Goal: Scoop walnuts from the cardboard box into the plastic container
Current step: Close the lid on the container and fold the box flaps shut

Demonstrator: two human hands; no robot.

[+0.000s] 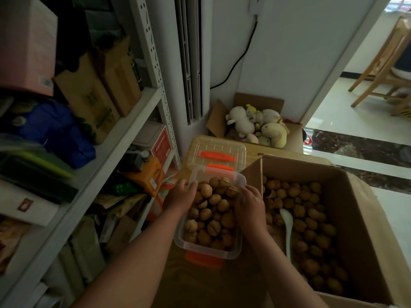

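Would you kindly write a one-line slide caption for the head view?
Both hands, left hand and right hand, rest on a walnut-filled plastic container beside the cardboard box, scoop lying inside.

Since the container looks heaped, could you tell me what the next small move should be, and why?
Probably press the walnuts level with both hands, the left hand and right hand already resting on them, so the lid lying behind the plastic container can close.

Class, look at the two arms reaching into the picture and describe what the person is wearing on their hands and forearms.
Nothing is worn. The left hand and the right hand are bare, with no gloves, rings or watch that can be seen. Both forearms are uncovered up to the bottom edge of the picture, so no sleeve shows.
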